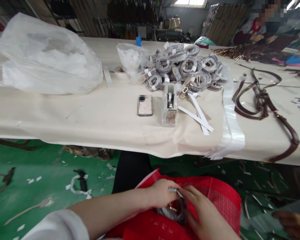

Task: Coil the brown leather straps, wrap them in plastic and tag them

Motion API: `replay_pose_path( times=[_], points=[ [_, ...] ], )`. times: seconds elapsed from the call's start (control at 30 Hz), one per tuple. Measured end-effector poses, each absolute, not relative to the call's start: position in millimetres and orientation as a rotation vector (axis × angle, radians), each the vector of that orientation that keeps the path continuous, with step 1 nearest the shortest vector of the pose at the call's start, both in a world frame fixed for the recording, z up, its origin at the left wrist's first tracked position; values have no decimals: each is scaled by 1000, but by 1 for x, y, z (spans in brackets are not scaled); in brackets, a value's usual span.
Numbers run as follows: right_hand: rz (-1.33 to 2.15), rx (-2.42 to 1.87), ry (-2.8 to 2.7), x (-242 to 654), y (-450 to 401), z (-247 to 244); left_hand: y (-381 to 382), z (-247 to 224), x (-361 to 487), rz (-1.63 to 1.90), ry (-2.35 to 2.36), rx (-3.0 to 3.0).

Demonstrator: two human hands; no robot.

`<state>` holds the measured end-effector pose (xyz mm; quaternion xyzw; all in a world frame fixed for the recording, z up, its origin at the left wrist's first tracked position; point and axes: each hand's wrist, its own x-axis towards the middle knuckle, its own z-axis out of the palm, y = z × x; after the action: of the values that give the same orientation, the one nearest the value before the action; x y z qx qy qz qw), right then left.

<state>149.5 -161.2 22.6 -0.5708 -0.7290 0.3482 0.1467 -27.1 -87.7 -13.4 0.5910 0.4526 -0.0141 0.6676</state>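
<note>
Low in the head view, a coiled strap (173,213) wrapped in clear plastic, with gold-coloured metal parts, rests on red cloth over the lap. My left hand (163,193) closes on its upper left side, fingers pressed around a small pale strip. On the right side of the coil, my right hand (196,203) has its fingers bent against it, their tips meeting the left hand's near the strip. The coil's underside is hidden by the hands and cloth.
On the table (110,116) lie a pile of wrapped coils (182,66), a tape dispenser (169,106), a phone (145,106), white strips (197,116), brown straps (262,103) and a large plastic bag (52,60). Another person's hand (293,223) shows at lower right.
</note>
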Motion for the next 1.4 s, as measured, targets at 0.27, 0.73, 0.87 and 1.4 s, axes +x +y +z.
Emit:
replay_pose_path(
  times=[0.27,0.73,0.87,1.4],
  points=[
    [449,-1526,-2169,148,-180,-8,-85,1,-32,20,953,1142],
    [82,-1350,-2253,137,-163,21,-85,5,-40,107,824,1253],
    [19,-1329,-2261,132,-162,25,-88,0,-45,127,855,1279],
    [35,-1242,-2174,117,-164,12,-84,-15,-50,22,915,978]
  ],
)
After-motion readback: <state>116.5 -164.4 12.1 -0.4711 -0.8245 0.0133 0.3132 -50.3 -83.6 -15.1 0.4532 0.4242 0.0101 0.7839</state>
